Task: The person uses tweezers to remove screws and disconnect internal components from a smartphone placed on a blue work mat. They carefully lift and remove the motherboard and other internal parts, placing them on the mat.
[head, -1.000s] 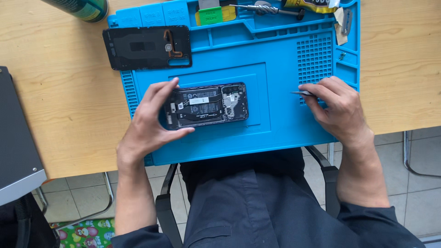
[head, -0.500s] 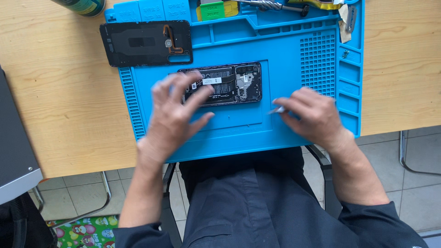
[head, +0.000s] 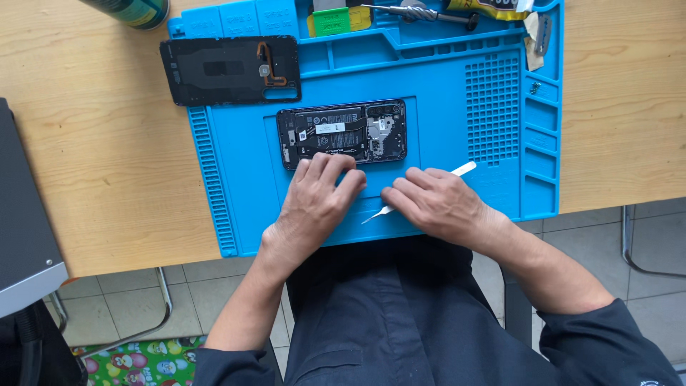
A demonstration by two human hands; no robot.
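Observation:
An opened black phone [head: 343, 133] lies flat on the blue work mat [head: 443, 114], its battery and metal shields showing. My left hand [head: 314, 204] rests on the mat just below it, fingertips touching the phone's near edge. Beside it, my right hand [head: 436, 204] is closed around thin metal tweezers [head: 463, 169]; one end sticks out toward the left hand, the other pokes out past the knuckles. The phone's black back cover [head: 229, 70] lies at the mat's upper left corner, half on the wooden table.
The mat's top trays hold a green pick [head: 332, 21], a screwdriver [head: 421, 14] and small parts. A green can [head: 132, 11] stands at the far left on the wooden table [head: 93, 157]. A grey device [head: 25, 229] sits at the left edge. Tiled floor lies below.
The phone has been pushed farther up the mat. My left hand slid off its top to its near edge. My right hand carried the tweezers from the right side toward the middle.

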